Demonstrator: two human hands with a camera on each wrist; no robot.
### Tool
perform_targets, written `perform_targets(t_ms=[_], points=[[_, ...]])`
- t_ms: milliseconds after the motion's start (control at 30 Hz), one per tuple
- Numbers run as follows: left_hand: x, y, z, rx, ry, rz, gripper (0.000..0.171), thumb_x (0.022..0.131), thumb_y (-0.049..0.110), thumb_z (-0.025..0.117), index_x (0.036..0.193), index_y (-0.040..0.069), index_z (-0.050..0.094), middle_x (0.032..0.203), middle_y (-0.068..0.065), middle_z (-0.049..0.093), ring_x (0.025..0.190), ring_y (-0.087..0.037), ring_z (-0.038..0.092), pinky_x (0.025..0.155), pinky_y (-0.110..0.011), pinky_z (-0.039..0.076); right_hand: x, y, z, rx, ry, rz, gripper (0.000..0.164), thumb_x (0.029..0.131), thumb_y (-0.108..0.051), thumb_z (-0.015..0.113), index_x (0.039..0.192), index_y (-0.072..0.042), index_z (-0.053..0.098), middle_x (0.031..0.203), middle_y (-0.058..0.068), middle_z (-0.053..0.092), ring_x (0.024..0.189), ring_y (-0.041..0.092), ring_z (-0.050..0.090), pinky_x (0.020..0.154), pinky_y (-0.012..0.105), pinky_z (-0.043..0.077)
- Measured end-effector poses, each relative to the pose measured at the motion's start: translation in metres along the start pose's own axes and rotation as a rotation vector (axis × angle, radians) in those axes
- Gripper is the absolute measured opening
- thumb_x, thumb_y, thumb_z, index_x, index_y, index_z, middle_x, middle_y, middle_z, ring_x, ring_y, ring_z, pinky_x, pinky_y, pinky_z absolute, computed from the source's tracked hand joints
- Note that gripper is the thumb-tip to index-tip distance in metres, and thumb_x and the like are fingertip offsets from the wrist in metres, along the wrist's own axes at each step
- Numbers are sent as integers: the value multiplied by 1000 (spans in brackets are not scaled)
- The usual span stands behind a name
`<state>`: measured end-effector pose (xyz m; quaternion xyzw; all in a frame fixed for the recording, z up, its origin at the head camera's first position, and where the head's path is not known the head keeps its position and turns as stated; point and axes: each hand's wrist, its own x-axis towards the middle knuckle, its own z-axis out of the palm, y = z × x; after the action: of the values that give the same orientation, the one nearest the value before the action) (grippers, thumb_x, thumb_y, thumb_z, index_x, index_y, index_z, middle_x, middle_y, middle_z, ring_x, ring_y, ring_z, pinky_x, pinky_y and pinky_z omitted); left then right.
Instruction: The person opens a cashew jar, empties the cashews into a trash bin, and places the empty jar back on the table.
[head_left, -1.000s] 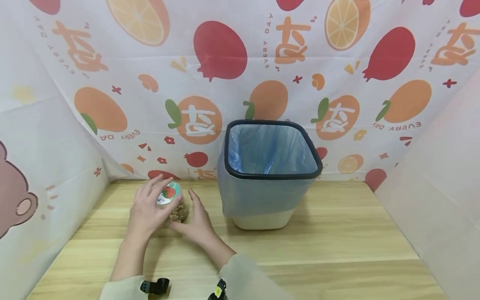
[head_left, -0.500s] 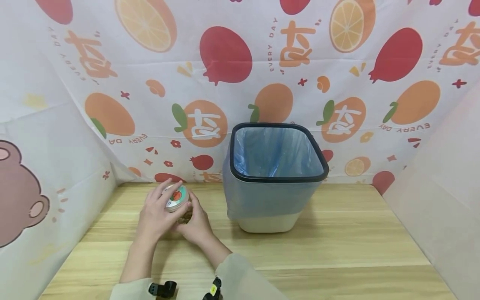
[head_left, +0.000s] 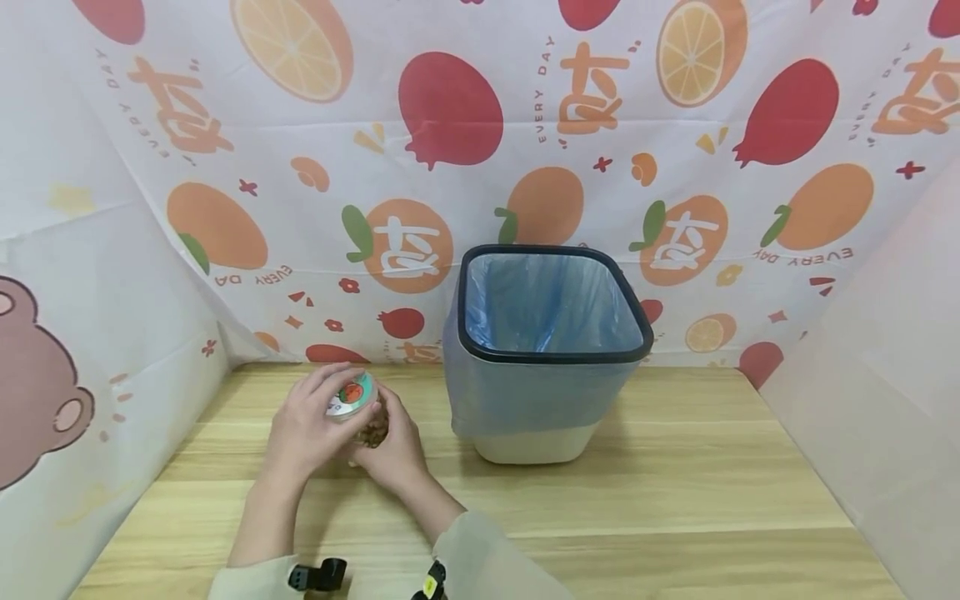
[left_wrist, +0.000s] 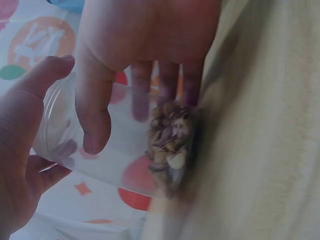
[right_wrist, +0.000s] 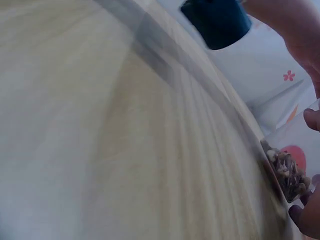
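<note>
A clear jar (head_left: 373, 428) with a green-and-white lid (head_left: 351, 395) stands at the far left of the table. Brown nut-like pieces (left_wrist: 172, 130) fill its bottom part. From above, my left hand (head_left: 303, 429) grips the lid, thumb on the near side and fingers round the far side. My right hand (head_left: 399, 454) holds the body of the jar low on its right side. In the left wrist view the right thumb (left_wrist: 95, 125) lies across the clear wall. The right wrist view shows only the jar's base and some fingertips at its right edge.
A bin (head_left: 525, 417) with a black rim and a bluish liner bag stands right of the hands, against the fruit-printed cloth (head_left: 450, 108). White cloth walls flank the wooden table (head_left: 675, 500). A black wrist camera (head_left: 318, 575) sits at the left sleeve.
My right hand has come in from beside the jar and now holds its body. The left hand stays at the lid, its fingers lying closer round it. The head view has shifted slightly.
</note>
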<state>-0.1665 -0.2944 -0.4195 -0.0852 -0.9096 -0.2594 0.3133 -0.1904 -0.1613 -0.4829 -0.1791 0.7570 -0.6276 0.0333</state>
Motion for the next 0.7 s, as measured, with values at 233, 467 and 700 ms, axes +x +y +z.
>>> perform_targets(t_ms=[233,467,700], points=[[3,27,-13,-3,-61,50,53,74,36,87,122,22,69,121,2,65,105,-24,60,74,-48,52,-24,-10,-18,6,-8,14,84,76,-56,81,144,-47,34,134,-24,50,121,3,52,100,39,49],[4,56,-23,-12,-75,91,54,71,42,88,121,30,69,120,8,65,102,-19,59,67,-44,51,-44,-23,-46,57,-58,-45,85,77,-50,82,145,-44,32,131,-19,51,116,5,52,98,30,49],[5,83,-22,-56,-110,200,56,68,44,89,118,26,71,123,10,64,109,-14,62,74,-40,57,-63,-26,-79,59,-66,-104,86,79,-43,84,147,-43,31,132,-17,51,121,5,50,102,34,46]])
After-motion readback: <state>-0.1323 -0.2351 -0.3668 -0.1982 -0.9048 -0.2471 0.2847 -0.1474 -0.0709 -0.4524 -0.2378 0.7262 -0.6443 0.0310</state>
